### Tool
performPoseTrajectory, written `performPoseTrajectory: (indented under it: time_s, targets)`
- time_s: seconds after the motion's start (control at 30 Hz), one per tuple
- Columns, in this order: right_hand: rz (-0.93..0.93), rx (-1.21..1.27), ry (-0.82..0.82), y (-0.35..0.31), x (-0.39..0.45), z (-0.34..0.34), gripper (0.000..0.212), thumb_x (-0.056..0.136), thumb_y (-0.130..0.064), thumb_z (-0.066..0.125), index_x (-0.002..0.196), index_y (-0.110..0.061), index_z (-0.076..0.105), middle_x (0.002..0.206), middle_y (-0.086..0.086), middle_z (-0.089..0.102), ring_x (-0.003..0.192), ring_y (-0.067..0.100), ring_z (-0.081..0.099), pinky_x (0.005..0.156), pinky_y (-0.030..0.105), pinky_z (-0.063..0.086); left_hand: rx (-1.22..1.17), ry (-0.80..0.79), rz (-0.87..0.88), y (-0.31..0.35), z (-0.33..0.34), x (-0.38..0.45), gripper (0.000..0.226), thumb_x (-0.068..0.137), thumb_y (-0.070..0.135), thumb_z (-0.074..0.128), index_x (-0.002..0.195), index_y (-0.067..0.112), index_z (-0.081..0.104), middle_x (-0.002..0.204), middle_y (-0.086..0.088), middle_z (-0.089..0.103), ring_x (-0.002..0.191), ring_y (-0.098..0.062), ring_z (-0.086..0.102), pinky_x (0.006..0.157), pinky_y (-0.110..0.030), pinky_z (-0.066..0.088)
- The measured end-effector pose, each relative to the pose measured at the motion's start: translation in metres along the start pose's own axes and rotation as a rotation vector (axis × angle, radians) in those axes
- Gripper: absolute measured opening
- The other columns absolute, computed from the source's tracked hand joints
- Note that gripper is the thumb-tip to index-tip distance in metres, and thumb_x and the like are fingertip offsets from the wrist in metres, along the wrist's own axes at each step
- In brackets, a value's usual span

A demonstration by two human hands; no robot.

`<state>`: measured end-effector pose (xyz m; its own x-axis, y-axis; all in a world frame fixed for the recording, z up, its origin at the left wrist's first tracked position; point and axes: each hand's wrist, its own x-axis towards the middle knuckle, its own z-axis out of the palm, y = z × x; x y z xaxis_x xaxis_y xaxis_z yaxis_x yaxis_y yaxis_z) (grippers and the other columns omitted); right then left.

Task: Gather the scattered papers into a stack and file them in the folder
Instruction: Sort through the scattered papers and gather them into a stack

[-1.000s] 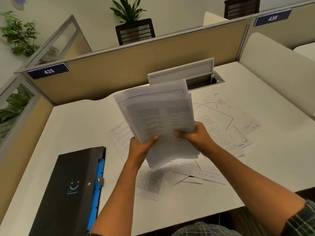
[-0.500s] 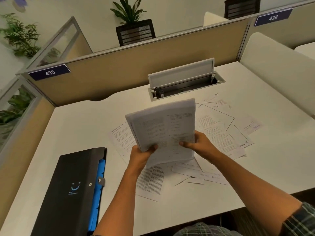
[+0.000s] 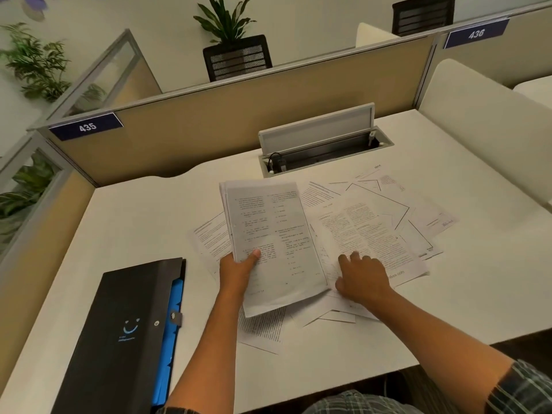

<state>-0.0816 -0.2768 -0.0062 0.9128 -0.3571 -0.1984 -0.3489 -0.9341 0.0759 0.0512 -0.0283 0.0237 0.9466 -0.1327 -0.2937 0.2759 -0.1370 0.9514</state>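
Head view, one moment.

Left hand (image 3: 237,271): grips a stack of papers (image 3: 268,243) at its near-left edge, thumb on the top printed sheet, the other fingers hidden beneath. The stack sits at the middle of the white surface (image 3: 134,222). Whether it rests on the sheets under it or is held just above them I cannot tell.

Right hand (image 3: 363,279): palm down on a loose printed sheet (image 3: 370,234) just right of the stack. Fingers slightly spread and bent, tips pressing on the paper; they grip nothing.

Scattered papers (image 3: 418,216): overlapping sheets fan out to the right and far right of the stack. More sheets poke out on the left of the stack, and one with dense text (image 3: 263,327) lies nearer, below the stack and between the two forearms.

Folder (image 3: 119,333): black, closed, flat at the near left of the surface, well apart from the papers. Blue dividers (image 3: 167,339) show along its right edge; small smiley mark on the cover.

Surroundings: cable box (image 3: 322,147) with raised lid set into the far part of the surface, beyond the papers. Tan partition (image 3: 239,115) behind it, with number plates "435" (image 3: 86,127) at left and "436" (image 3: 476,33) at right. Potted plant (image 3: 230,34) beyond the partition. Plaid sleeve (image 3: 525,389) at the near right.
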Motion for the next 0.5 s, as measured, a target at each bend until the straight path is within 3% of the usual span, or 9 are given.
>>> performPoseTrajectory:
  time_s: [0.13,0.2,0.27,0.33,0.5]
  targets:
    - [-0.004,-0.008,-0.061,-0.003,-0.002,-0.002,0.048,0.088,-0.026,0.058,0.133,-0.011,0.050,0.149,0.028,0.048,0.101,0.034,0.067,0.076,0.037,0.051,-0.051,0.004,-0.023,-0.004,0.001,-0.004,0.040,0.087,0.019,0.083,0.125,0.018,0.071,0.111,-0.004,0.079,0.100,-0.029,0.076,0.088,-0.048,0.062]
    - [-0.015,-0.036,-0.050,-0.002,-0.001,-0.006,0.044,0.087,-0.017,0.062,0.129,-0.011,0.054,0.147,0.025,0.052,0.096,0.031,0.070,0.068,0.035,0.048,-0.055,0.010,-0.026,-0.003,0.002,-0.005,0.043,0.087,0.019,0.083,0.128,0.018,0.070,0.114,-0.005,0.078,0.102,-0.030,0.075,0.090,-0.051,0.062]
    - [-0.011,-0.040,-0.022,0.001,-0.001,-0.012,0.032,0.088,-0.015,0.058,0.120,-0.013,0.061,0.116,0.010,0.071,0.085,0.024,0.070,0.062,0.033,0.045,-0.050,0.015,-0.031,-0.003,0.001,-0.006,0.043,0.087,0.020,0.083,0.128,0.018,0.070,0.115,-0.005,0.077,0.103,-0.030,0.075,0.092,-0.053,0.061]
    - [0.034,-0.004,0.034,0.007,-0.001,-0.019,0.022,0.090,-0.015,0.053,0.108,-0.015,0.066,0.088,0.001,0.072,0.070,0.021,0.065,0.057,0.029,0.039,-0.051,0.019,-0.037,-0.005,0.000,-0.008,0.044,0.088,0.019,0.083,0.129,0.017,0.069,0.116,-0.005,0.077,0.103,-0.031,0.074,0.092,-0.054,0.061]
    - [0.068,0.137,0.362,0.009,-0.002,-0.048,0.016,0.092,-0.013,0.058,0.103,-0.014,0.070,0.070,0.002,0.070,0.052,0.027,0.064,0.048,0.023,0.032,-0.063,0.024,-0.043,-0.007,-0.002,-0.010,0.044,0.088,0.019,0.082,0.129,0.019,0.069,0.117,-0.005,0.077,0.104,-0.031,0.075,0.093,-0.055,0.060]
